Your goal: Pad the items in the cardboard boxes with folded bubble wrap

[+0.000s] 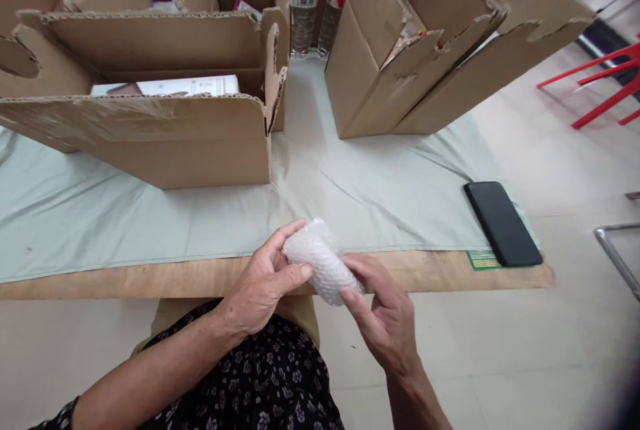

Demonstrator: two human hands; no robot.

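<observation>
Seated person at the bench (150,277), working a bubble-wrap bundle (320,260) between both hands. The left hand (263,283) is closing around the bundle's upper end, thumb in front and fingers curling behind. The right hand (383,320) is pinching the lower end between thumb and fingertips. The bundle is hanging just off the bench's near edge, above the person's lap, and is touching nothing but the hands.

The step in hand appears to be rolling or tightening the wrap around its contents. Any further turn would seem to call for one hand holding the roll firm while the other is smoothing down the loose edge, so the layers are not springing open.

The bundle is showing as a short, stubby cylinder of clear, cloudy bubble film, tilted from upper left to lower right. What it is enclosing cannot be made out.

A pale green cloth (350,197) is covering the bench. Two open cardboard cartons (165,143) (380,70) are standing well behind the bundle, and a black phone (503,223) is lying to the right.
</observation>
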